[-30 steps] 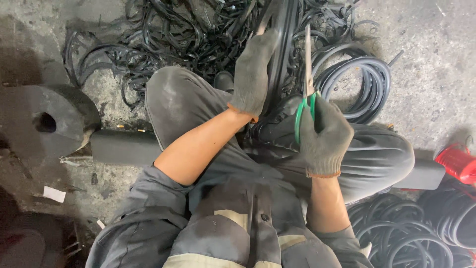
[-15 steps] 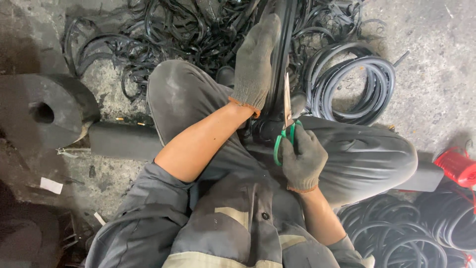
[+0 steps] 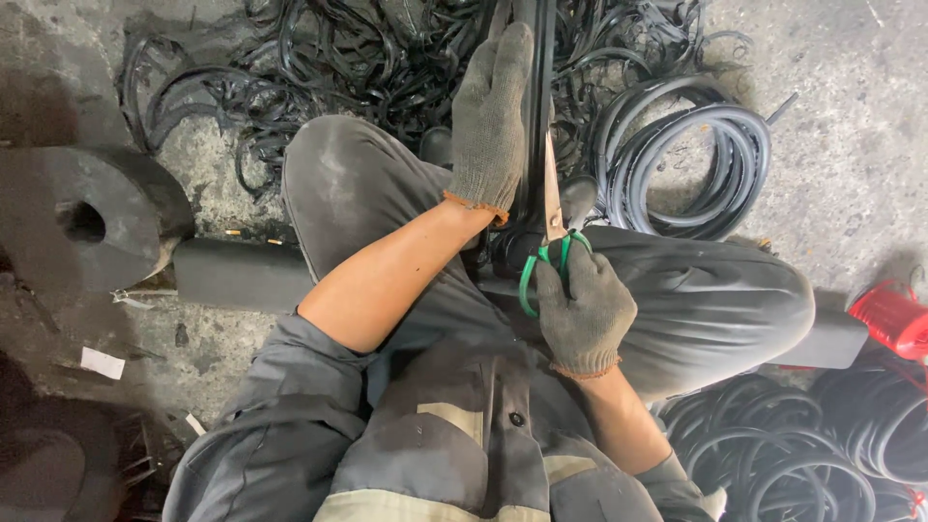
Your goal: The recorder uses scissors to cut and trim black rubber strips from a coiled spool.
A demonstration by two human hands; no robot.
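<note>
I sit on the floor in grey work clothes and wear grey knit gloves. My left hand [image 3: 491, 121] grips a long black rubber strip [image 3: 537, 97] that runs away from me between my knees. My right hand [image 3: 584, 314] is shut on green-handled scissors [image 3: 549, 242], whose blades point forward along the strip, right beside my left wrist. Whether the blades bite into the rubber I cannot tell.
A tangle of cut black rubber strips [image 3: 367, 58] lies ahead. A coil of black rubber rings [image 3: 696, 164] sits at right, more coils [image 3: 793, 454] at lower right. A round black block with a hole [image 3: 87, 217] lies left, a red object [image 3: 894, 319] at right.
My right hand with the scissors has dropped back toward my lap and shifted left. My left hand has stretched further forward along the strip.
</note>
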